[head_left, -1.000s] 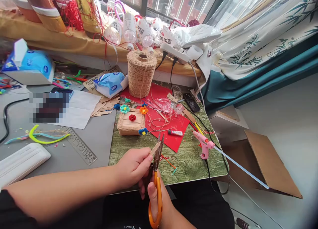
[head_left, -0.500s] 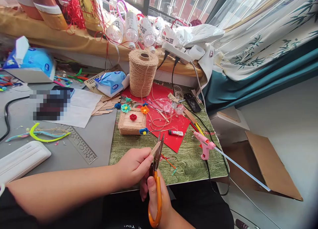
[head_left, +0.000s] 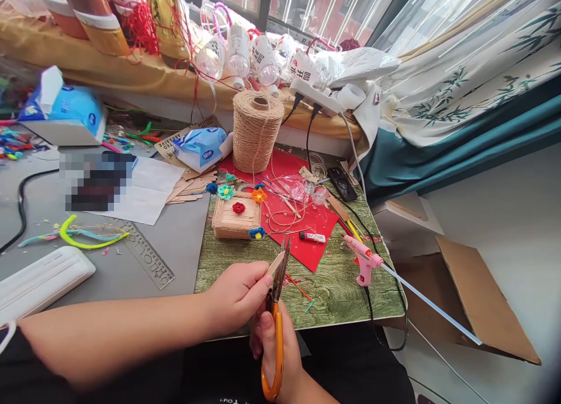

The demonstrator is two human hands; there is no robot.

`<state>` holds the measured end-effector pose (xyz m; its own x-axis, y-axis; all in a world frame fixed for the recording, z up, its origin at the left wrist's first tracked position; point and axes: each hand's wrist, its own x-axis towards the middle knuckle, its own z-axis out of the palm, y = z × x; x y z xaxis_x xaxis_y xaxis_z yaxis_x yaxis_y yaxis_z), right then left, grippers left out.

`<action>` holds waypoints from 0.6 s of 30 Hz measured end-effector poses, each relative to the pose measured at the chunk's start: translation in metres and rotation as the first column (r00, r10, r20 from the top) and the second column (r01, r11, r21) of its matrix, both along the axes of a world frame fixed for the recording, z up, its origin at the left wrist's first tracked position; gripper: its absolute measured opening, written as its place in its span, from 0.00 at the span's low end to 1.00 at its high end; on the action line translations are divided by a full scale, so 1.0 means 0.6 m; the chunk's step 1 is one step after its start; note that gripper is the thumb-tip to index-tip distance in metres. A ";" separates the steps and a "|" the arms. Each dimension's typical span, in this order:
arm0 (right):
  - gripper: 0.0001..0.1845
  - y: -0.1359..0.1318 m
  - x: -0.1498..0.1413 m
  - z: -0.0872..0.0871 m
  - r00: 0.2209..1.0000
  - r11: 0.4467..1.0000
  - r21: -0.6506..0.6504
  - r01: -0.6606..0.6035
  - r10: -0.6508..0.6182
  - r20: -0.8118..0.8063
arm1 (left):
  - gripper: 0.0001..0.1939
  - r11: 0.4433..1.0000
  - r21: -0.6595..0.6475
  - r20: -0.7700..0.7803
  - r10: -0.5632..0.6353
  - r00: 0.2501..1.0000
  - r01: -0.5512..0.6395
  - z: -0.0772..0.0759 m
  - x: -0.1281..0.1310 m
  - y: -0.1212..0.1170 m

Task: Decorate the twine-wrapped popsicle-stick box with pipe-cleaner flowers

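Observation:
My left hand [head_left: 243, 290] is closed on a flat wooden craft stick [head_left: 276, 262], pinched between thumb and fingers with its end sticking out. Against that stick stand the blades of orange-handled scissors [head_left: 279, 328], pointing away from me. My right hand [head_left: 280, 345] is wrapped round the scissor handles, thumb through one loop; the fingers underneath are partly hidden. Just beyond my hands sits a small twine-wrapped box [head_left: 236, 223], its top decorated with a red rose [head_left: 239, 207] and blue, teal and orange flowers at the corners.
A large twine spool [head_left: 258, 132] stands behind the box on red paper [head_left: 313, 255]. To the right lies a pink glue gun [head_left: 363, 258] with a long glue stick. Craft sticks [head_left: 188, 187], a clear ruler [head_left: 151, 258] and tissue packs [head_left: 202, 148] are to the left.
The view has shifted slightly, so the tabletop things appear a little farther right. Both hands keep their hold on the craft stick and scissors, nearly still.

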<state>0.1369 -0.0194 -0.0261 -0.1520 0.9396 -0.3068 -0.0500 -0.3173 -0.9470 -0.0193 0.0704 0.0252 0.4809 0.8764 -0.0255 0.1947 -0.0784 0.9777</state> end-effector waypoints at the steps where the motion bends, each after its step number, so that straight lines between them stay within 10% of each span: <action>1: 0.29 0.000 -0.001 0.001 1.000 1.000 0.004 0.000 0.000 0.003 | 0.22 1.000 -0.002 0.004 0.002 1.000 -0.002 0.000 0.000 0.000; 18: 0.31 0.017 -0.009 0.012 0.985 0.991 -0.120 0.062 -0.080 -0.150 | 0.22 0.998 0.048 0.020 0.047 0.999 -0.048 -0.008 -0.001 0.001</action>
